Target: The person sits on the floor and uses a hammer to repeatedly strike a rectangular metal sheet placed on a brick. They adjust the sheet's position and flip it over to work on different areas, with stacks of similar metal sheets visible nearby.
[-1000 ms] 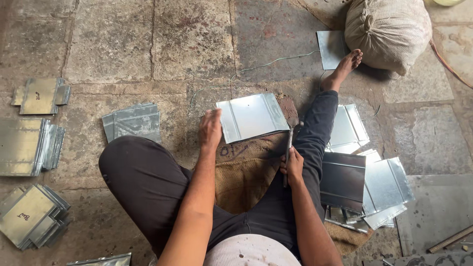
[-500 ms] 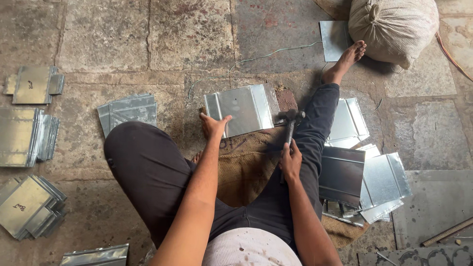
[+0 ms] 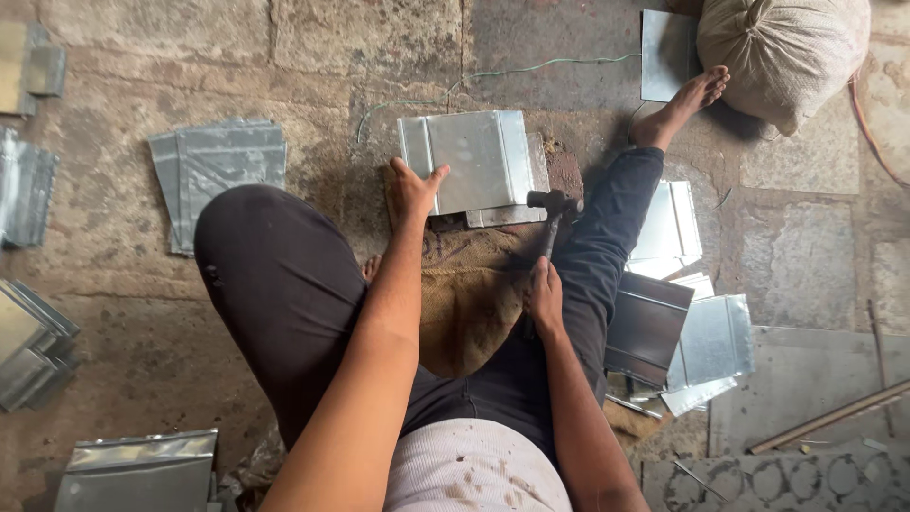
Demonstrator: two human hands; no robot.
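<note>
I sit on a stone floor with a folded sheet-metal piece [image 3: 471, 159] lying in front of me on a block. My left hand [image 3: 412, 190] presses on the sheet's near left corner, fingers spread along its edge. My right hand [image 3: 544, 296] grips the handle of a hammer [image 3: 553, 210], whose dark head hovers at the sheet's near right corner. A burlap cloth [image 3: 469, 294] lies between my legs under the work area.
Stacks of bent metal sheets lie at left [image 3: 220, 169], far left [image 3: 27, 190] and by my right leg [image 3: 706, 341]. A tied sack [image 3: 782, 52] sits beyond my bare foot [image 3: 684, 102]. A wooden stick [image 3: 829, 417] lies at right.
The view shifted, putting the sheet more central. My left hand slid from the sheet's left edge to its near left corner. The hammer head rose toward the sheet's near right corner.
</note>
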